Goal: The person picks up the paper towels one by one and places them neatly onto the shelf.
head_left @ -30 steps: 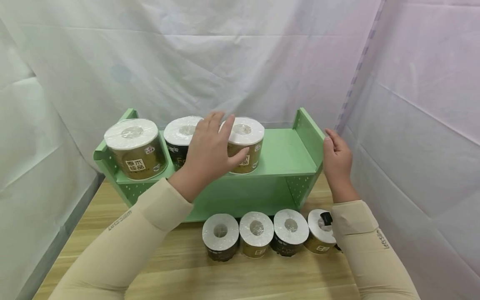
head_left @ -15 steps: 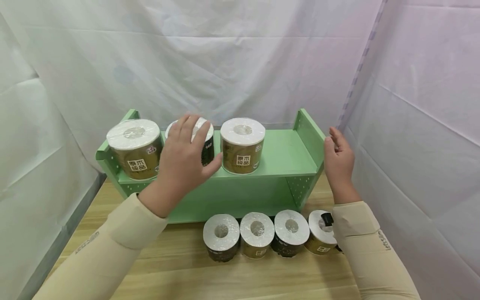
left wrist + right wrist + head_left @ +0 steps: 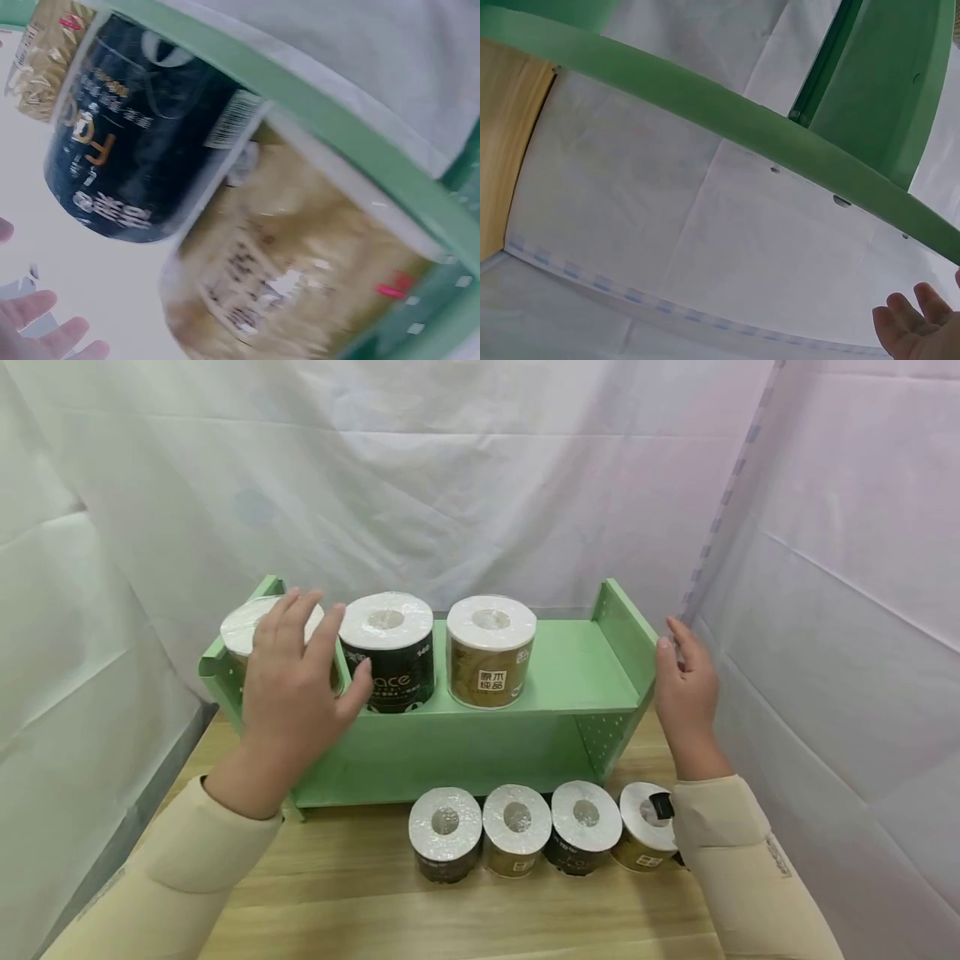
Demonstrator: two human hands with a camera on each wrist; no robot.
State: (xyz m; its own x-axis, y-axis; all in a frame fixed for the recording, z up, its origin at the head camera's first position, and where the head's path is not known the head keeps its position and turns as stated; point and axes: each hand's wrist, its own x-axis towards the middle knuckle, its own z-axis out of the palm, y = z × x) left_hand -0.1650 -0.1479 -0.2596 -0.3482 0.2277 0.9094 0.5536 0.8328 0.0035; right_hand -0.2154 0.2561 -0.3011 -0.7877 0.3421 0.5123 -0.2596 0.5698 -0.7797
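Three wrapped rolls [image 3: 388, 668] stand upright on the green shelf [image 3: 573, 668], labels outward, presumably for easy reading. We see the left hand [image 3: 291, 689], fingers loosely spread and empty, before the leftmost; the right hand [image 3: 687, 697], relaxed and empty, hovers beside the end panel [image 3: 628, 625], while four more rolls [image 3: 517, 843] line the counter [image 3: 375, 902].

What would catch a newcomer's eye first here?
Probably the green two-level shelf in the middle, with three cylindrical, plastic-wrapped paper rolls in gold, black and gold standing on top. Next, four similar black and gold rolls in a row on the pale wood-grain table before it. The person's left grip also stands out, partly hiding the leftmost shelf roll in the head view.
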